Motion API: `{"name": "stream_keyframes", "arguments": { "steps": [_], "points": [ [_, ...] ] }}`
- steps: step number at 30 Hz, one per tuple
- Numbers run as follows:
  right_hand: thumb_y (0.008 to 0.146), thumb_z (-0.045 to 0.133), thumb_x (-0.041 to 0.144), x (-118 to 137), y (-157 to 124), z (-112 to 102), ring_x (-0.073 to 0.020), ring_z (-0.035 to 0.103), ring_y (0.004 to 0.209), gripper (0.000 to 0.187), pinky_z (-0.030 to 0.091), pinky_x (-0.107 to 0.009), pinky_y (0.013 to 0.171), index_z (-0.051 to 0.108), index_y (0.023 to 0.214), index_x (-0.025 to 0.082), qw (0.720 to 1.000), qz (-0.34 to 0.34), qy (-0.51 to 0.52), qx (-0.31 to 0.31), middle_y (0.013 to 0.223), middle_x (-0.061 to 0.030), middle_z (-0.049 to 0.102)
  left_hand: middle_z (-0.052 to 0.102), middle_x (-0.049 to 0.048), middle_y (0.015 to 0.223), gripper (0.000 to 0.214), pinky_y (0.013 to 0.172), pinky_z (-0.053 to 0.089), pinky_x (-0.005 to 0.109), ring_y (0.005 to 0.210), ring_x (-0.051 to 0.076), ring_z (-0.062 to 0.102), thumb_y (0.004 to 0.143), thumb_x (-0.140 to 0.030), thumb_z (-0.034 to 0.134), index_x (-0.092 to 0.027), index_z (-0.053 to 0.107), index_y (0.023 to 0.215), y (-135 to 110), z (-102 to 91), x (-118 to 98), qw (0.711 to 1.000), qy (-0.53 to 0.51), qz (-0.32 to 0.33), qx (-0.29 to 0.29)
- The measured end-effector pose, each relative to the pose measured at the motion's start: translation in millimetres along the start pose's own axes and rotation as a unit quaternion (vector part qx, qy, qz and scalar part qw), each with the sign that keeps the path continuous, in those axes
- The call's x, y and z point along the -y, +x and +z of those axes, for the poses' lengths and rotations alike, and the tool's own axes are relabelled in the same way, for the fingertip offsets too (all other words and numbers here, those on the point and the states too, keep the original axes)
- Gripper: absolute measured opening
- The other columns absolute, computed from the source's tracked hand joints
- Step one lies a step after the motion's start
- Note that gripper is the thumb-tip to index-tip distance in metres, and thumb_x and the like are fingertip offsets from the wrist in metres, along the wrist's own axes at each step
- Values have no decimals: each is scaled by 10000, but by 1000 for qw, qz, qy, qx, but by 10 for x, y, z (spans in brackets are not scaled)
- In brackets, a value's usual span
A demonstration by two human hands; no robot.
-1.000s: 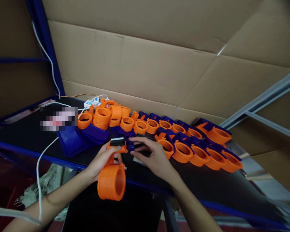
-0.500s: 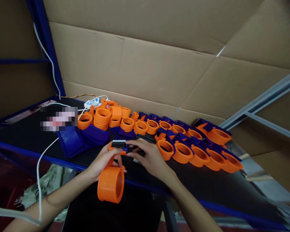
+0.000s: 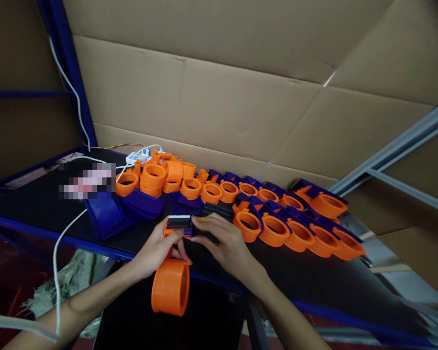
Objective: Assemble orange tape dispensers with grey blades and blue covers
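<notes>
Holding orange ring part point(image 3: 170, 287) in clenched left grip point(image 3: 155, 250) just off near edge of table point(image 3: 36, 206), pinching black toothed piece point(image 3: 178, 222) atop it with right grip point(image 3: 224, 243), rows of orange-and-blue parts point(image 3: 299, 228) close behind.

We had a single view, from the camera worn on the head, facing forward and down along both forearms. It sat close over the left hand point(image 3: 156, 249) and right hand point(image 3: 229, 245) at the near edge of the black blue-rimmed worktop point(image 3: 40, 204); the orange plastic ring-shaped piece point(image 3: 170, 289) hung nearest the lens. Brown cardboard sheets point(image 3: 204, 97) closed the far side.
</notes>
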State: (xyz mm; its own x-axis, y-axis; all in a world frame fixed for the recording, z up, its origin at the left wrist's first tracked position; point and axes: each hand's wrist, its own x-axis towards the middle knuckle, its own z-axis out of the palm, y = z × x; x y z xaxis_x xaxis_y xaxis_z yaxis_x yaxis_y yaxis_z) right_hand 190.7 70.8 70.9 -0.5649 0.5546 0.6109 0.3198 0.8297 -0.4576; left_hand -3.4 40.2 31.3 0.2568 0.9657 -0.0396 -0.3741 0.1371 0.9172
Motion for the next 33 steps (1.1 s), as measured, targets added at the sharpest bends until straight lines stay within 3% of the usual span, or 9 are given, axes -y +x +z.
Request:
{"name": "stream_keyframes", "arguments": {
  "steps": [6, 10, 13, 15, 18, 22, 27, 30, 33],
  "points": [
    [853, 728, 133, 123, -43, -33, -231, 679, 1067, 395, 581, -408, 908, 649, 1229, 230, 999, -26, -36, -20, 1180, -92, 722, 681, -18, 608, 219, 516, 478, 213, 537, 153, 675, 929, -338, 574, -199, 462, 1057, -45, -30, -3, 995, 86, 31, 29],
    [850, 721, 105, 200, -77, -18, -234, 687, 1065, 417, 588, -418, 909, 644, 1238, 240, 998, -33, -34, -30, 1186, -89, 723, 696, -11, 662, 220, 609, 519, 249, 611, 160, 699, 948, -310, 569, -206, 473, 1116, -118, -22, -53, 996, 70, 41, 49],
    [843, 722, 87, 234, -70, -40, -233, 692, 1068, 356, 602, -399, 888, 676, 1166, 228, 998, -34, -16, -52, 1143, -90, 739, 748, 66, 989, 367, 772, 566, 383, 817, 231, 744, 887, -260, 649, -224, 501, 1221, -157, -19, -101, 992, -56, 26, 108],
    [842, 720, 78, 249, -48, -78, -230, 686, 1080, 321, 603, -392, 884, 695, 1127, 224, 998, -32, -12, -61, 1133, -83, 743, 696, 127, 1214, 389, 907, 527, 519, 1041, 317, 704, 875, -277, 644, -211, 551, 1247, -160, -20, -131, 970, -178, 8, 166],
    [857, 700, 82, 284, -10, -159, -248, 651, 1141, 312, 568, -452, 949, 711, 1125, 242, 997, -31, -31, -64, 1175, -70, 731, 660, 183, 1294, 354, 1022, 408, 650, 1236, 393, 589, 920, -320, 583, -167, 619, 1237, -133, -27, -150, 938, -277, -4, 209],
    [886, 674, 131, 376, 11, -270, -262, 637, 1147, 292, 542, -482, 963, 724, 1125, 291, 999, -8, -35, -35, 1249, -60, 697, 676, 185, 1272, 434, 1064, 383, 639, 1232, 391, 590, 822, -349, 735, -162, 670, 1207, -88, -68, -116, 949, -268, 22, 163],
    [944, 597, 192, 320, 181, -288, -235, 691, 1004, 189, 552, -420, 905, 745, 1031, 269, 996, 34, -45, -67, 1067, -56, 752, 756, 108, 1080, 392, 1025, 458, 596, 1049, 341, 691, 725, -299, 823, -192, 736, 1092, -128, -124, -61, 966, -246, 34, 77],
    [973, 562, 245, 178, 374, -193, -214, 697, 979, 187, 544, -380, 913, 746, 1003, 242, 998, 56, -23, -8, 1032, -50, 757, 742, 117, 1120, 512, 996, 489, 584, 1044, 354, 685, 653, -269, 860, -178, 718, 1136, -184, -132, -54, 963, -252, 52, 77],
    [1011, 490, 267, 168, 467, -95, -182, 696, 964, 242, 552, -329, 876, 719, 1077, 227, 997, 72, 17, 13, 1050, -51, 746, 743, 127, 1088, 432, 888, 563, 506, 1016, 351, 700, 749, -349, 784, -166, 696, 1131, -205, -141, -91, 965, -257, 35, 33]
  ]
}}
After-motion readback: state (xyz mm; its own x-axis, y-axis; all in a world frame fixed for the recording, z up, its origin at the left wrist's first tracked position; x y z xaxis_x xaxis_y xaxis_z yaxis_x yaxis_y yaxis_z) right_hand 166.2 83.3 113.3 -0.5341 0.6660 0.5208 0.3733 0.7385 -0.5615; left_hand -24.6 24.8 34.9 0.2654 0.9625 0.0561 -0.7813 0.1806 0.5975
